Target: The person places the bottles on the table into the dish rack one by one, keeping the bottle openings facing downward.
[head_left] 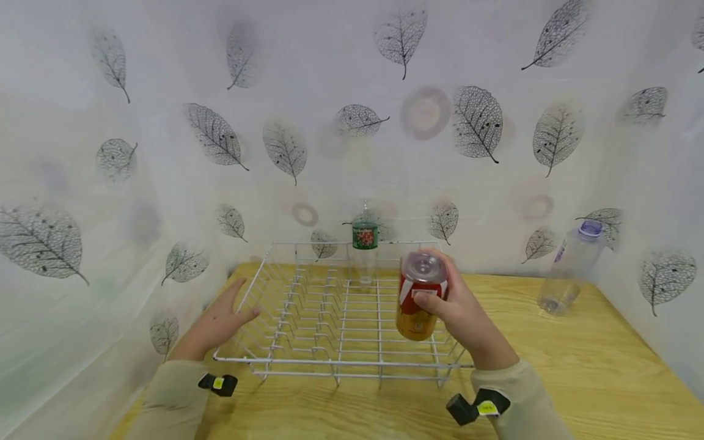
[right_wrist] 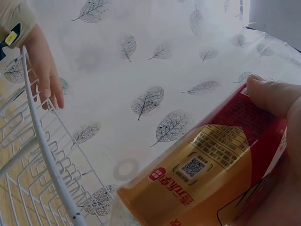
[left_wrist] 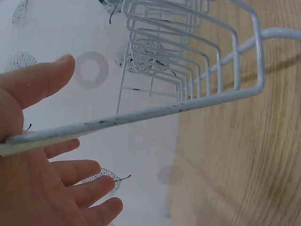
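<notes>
My right hand (head_left: 459,305) grips a red and gold drink can (head_left: 416,324), raised above the right part of a white wire dish rack (head_left: 360,363). The thumb lies across the can's near side, and its pale round end faces up. In the right wrist view the can (right_wrist: 193,174) shows printed text and a square code. At the rack's left side, my left hand (head_left: 217,321) has its fingers spread and holds nothing. The left wrist view shows the rack's rim wire (left_wrist: 141,114) passing between thumb and fingers; whether it touches the palm I cannot tell.
A clear bottle with a green label (head_left: 365,237) stands upright at the rack's back. A clear bottle with a purple cap (head_left: 572,266) stands on the wooden table (head_left: 605,360) at right. Leaf-printed sheeting (head_left: 330,61) encloses the back and sides.
</notes>
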A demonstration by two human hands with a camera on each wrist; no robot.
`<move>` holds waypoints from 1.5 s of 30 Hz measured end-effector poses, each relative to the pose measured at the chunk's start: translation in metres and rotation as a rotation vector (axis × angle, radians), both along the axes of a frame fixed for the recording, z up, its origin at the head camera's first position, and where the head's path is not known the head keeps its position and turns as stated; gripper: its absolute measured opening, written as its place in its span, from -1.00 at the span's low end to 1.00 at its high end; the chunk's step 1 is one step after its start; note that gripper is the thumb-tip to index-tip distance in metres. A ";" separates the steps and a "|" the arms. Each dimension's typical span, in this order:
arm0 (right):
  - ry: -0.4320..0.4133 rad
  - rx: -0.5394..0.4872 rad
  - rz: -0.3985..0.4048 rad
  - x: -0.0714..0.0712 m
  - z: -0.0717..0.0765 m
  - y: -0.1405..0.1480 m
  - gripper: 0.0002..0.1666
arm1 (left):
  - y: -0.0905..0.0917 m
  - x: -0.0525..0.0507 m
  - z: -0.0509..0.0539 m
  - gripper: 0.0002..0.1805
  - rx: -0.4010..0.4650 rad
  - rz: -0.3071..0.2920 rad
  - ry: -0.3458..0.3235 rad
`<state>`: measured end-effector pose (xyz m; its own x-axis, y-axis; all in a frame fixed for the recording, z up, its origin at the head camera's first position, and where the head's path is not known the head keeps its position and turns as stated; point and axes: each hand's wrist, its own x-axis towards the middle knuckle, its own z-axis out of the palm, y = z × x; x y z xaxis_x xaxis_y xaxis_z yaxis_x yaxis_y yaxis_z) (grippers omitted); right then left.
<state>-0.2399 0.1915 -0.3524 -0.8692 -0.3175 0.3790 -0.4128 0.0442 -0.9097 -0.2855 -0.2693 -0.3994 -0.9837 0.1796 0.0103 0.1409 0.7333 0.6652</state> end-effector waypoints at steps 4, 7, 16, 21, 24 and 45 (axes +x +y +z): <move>0.009 -0.002 0.002 -0.001 0.000 -0.001 -0.19 | -0.006 -0.002 -0.004 0.08 0.081 0.011 -0.060; 0.020 -0.004 0.005 -0.001 0.001 -0.002 -0.20 | -0.011 -0.002 -0.007 -0.01 0.202 -0.005 -0.119; 0.009 -0.017 0.012 -0.003 0.000 -0.005 -0.22 | -0.014 -0.003 -0.018 -0.16 0.475 -0.075 -0.175; -0.001 -0.029 0.020 -0.003 -0.001 -0.006 -0.22 | -0.015 -0.003 -0.022 -0.15 0.551 -0.111 -0.177; -0.006 -0.025 0.017 -0.001 -0.001 -0.005 -0.24 | -0.015 -0.002 -0.024 -0.14 0.592 -0.115 -0.192; -0.037 -0.057 -0.106 -0.008 0.018 0.001 -0.28 | -0.010 -0.005 -0.030 -0.20 0.678 -0.160 -0.193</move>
<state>-0.2481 0.1924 -0.3346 -0.9103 -0.2020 0.3613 -0.3751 0.0334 -0.9264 -0.2901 -0.2790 -0.4292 -0.9415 0.3371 -0.0012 0.0455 0.1304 0.9904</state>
